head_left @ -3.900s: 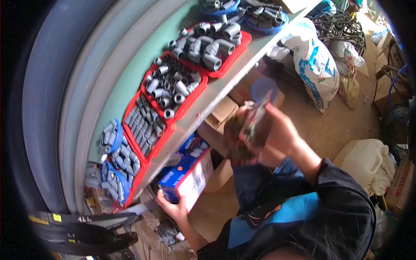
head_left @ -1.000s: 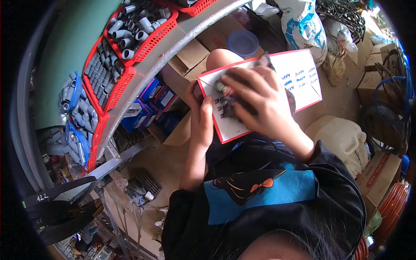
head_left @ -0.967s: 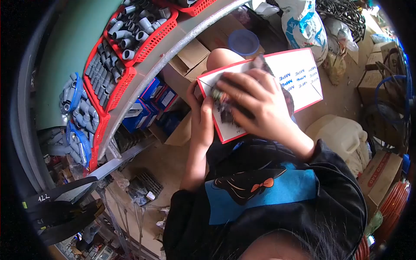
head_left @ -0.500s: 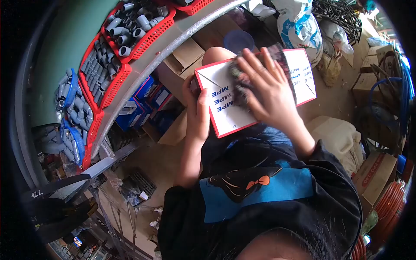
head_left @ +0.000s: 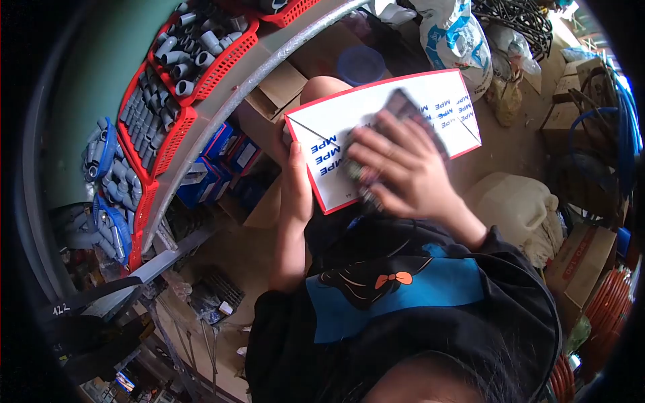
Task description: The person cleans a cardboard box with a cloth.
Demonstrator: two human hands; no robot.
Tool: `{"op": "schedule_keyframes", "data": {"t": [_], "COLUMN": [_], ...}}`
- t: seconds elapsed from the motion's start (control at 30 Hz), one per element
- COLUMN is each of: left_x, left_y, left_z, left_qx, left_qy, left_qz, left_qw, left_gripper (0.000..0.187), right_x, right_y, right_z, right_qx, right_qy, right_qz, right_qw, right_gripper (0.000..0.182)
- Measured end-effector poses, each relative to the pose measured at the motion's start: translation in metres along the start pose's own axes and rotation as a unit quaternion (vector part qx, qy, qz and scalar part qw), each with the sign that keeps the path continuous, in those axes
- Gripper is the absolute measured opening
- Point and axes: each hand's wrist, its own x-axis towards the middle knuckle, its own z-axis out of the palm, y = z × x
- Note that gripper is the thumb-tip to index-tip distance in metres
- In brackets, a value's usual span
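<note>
A flat white box [head_left: 366, 101] with red edges and blue "MPE" lettering rests across my lap, slightly tilted. My left hand [head_left: 296, 178] is closed on its left edge, thumb on the near face and the other fingers hidden behind. Over the middle of the box, my right hand [head_left: 413, 168] holds a dark patterned cloth [head_left: 401, 104] pressed against the white surface. Its fingers are somewhat spread and blurred by motion. Part of the cloth sticks out beyond the fingers, and another part shows below the thumb.
Red baskets [head_left: 222, 77] of grey pipe fittings stand on a shelf at the left, beside blue baskets [head_left: 114, 232]. Blue boxes [head_left: 211, 181] sit beneath the shelf rail. On the right are a whitish jerrycan [head_left: 510, 201], a cardboard carton [head_left: 579, 262] and coiled orange tubing [head_left: 610, 299].
My right hand and the cloth have slid down and slightly left over the box. The box sits a little further left in view, still in my left hand.
</note>
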Motion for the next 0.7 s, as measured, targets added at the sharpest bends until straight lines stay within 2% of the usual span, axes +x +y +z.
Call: {"op": "schedule_keyframes", "data": {"t": [0.07,0.17,0.3,0.43,0.57,0.7], "left_x": [-0.001,-0.006,-0.004,0.001,-0.002,-0.005], "left_y": [-0.017,-0.014,-0.006,0.000,0.004,0.018], "left_z": [-0.017,-0.020,-0.014,-0.012,-0.011,0.006], "left_qx": [-0.041,-0.030,-0.001,0.007,0.038,0.050], "left_qy": [-0.016,-0.018,-0.013,-0.005,-0.010,-0.002], "left_qz": [-0.035,-0.060,-0.032,-0.024,-0.023,-0.012], "left_qw": [0.998,0.998,0.999,1.000,0.999,0.999], "left_gripper": [0.066,0.068,0.072,0.074,0.074,0.075], "right_x": [-0.003,-0.020,-0.045,-0.037,-0.056,-0.066], "right_y": [-0.015,-0.006,0.026,0.009,0.020,0.049], "right_z": [0.011,0.008,-0.001,0.000,-0.008,-0.014], "right_qx": [0.043,0.041,-0.008,-0.021,-0.035,-0.067], "right_qy": [-0.032,-0.060,0.014,0.038,0.009,0.116], "right_qz": [-0.081,-0.136,-0.032,0.062,0.011,0.124], "right_qw": [0.995,0.988,0.999,0.997,0.999,0.983], "right_gripper": [0.055,0.055,0.059,0.051,0.053,0.046]}}
